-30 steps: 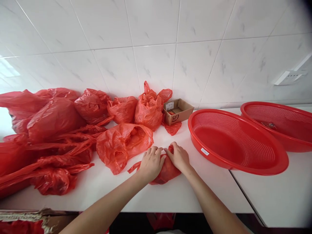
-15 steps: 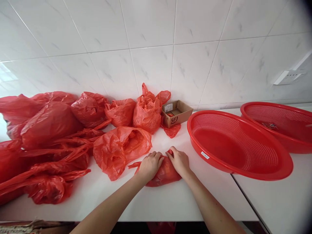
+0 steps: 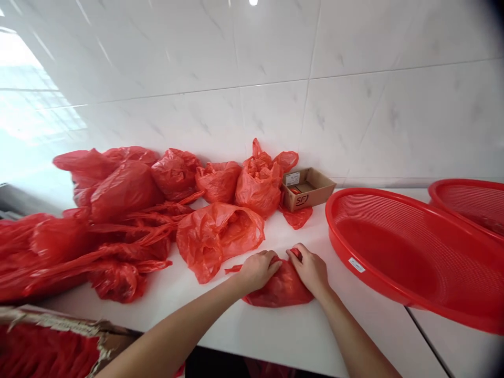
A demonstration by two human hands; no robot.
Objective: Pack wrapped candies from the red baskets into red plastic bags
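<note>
A small filled red plastic bag (image 3: 285, 287) rests on the white table near its front edge, between my two hands. With fingers closed, my left hand (image 3: 260, 270) grips the bag's gathered top from the left. My right hand (image 3: 311, 269) pinches a bunched part of the same bag at its upper right. One loose strip of the bag pokes out beyond my left hand. What the bag contains shows only dimly through the plastic. Just behind my left hand lies an opened, crumpled red bag (image 3: 220, 236).
Several filled red bags (image 3: 126, 189) crowd the left and back. A small cardboard box (image 3: 309, 189) stands by the tiled wall. Two red perforated baskets, a near one (image 3: 394, 252) and a far one (image 3: 472, 197), sit right. A torn carton (image 3: 110, 338) occupies the lower left.
The view has swung left, so everything appears shifted to the right and more of the torn carton shows. Both hands keep hold of the small bag, with little change in their grip.
</note>
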